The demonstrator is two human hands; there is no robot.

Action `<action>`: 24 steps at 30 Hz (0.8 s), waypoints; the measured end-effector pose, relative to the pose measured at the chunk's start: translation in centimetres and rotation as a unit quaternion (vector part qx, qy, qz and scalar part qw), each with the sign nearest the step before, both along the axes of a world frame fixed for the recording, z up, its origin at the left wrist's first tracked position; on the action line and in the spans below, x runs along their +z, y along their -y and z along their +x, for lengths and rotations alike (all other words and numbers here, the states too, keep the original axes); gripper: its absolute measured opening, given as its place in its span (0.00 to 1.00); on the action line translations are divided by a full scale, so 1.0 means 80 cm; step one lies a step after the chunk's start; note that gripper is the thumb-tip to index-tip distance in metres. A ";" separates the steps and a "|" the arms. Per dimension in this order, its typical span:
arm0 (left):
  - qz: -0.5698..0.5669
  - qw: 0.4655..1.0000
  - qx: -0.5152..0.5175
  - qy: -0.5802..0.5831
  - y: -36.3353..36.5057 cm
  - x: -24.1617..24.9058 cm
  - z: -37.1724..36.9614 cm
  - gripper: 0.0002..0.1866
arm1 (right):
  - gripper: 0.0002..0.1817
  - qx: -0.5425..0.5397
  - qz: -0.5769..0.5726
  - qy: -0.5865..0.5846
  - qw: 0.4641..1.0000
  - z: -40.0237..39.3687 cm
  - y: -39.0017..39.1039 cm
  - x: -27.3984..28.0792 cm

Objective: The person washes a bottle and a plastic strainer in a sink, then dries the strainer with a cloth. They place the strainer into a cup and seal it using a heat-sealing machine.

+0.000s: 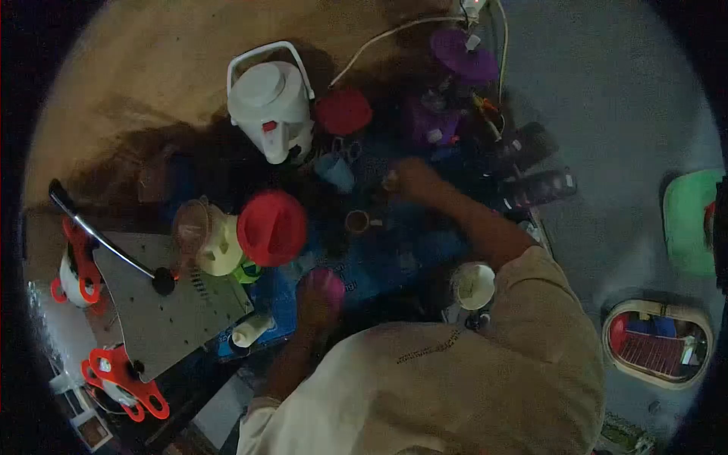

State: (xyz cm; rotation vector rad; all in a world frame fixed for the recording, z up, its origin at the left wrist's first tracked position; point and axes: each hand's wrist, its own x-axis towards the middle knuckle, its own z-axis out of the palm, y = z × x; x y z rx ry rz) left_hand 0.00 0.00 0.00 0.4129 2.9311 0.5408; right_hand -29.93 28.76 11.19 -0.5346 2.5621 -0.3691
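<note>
My right hand [414,180] reaches over the dark blue table surface. Its fingers are closed around a small pale object [390,180], too dim to name. Left of that hand are a light blue cup-like thing [335,173] and, lower, a small brown mug [356,221] standing upright with its handle to the right. My left hand [313,305] is low on the table, closed on a pink round object [327,285] whose kind I cannot make out. Up and left of it sits a red lidded container [271,228], beside a pale yellow lidded one [220,244].
A white thermos pot [262,91] stands at the back beside a red round thing [343,111]. Purple objects [464,54] and a cable are at the far right. A white cup [476,286] sits near my right elbow. A metal-edged board [163,296] lies left.
</note>
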 end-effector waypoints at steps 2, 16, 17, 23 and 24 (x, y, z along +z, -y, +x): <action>0.025 0.998 0.048 -0.027 0.010 -0.025 -0.003 0.43 | 0.31 -0.038 -0.016 -0.046 0.998 -0.016 -0.034 0.000; 0.002 0.998 0.044 0.046 -0.002 0.008 0.000 0.46 | 0.26 0.003 0.137 -0.223 0.965 -0.127 -0.225 0.063; -0.001 0.999 0.036 0.029 0.000 0.000 0.002 0.46 | 0.26 0.002 0.137 -0.223 0.965 -0.142 -0.242 0.048; 0.020 0.998 0.045 0.025 0.000 -0.003 0.001 0.44 | 0.34 -0.084 0.194 -0.150 0.966 -0.205 -0.284 -0.004; 0.020 0.998 0.046 0.025 -0.001 -0.005 0.002 0.44 | 0.33 -0.133 0.251 -0.111 0.952 -0.189 -0.258 0.028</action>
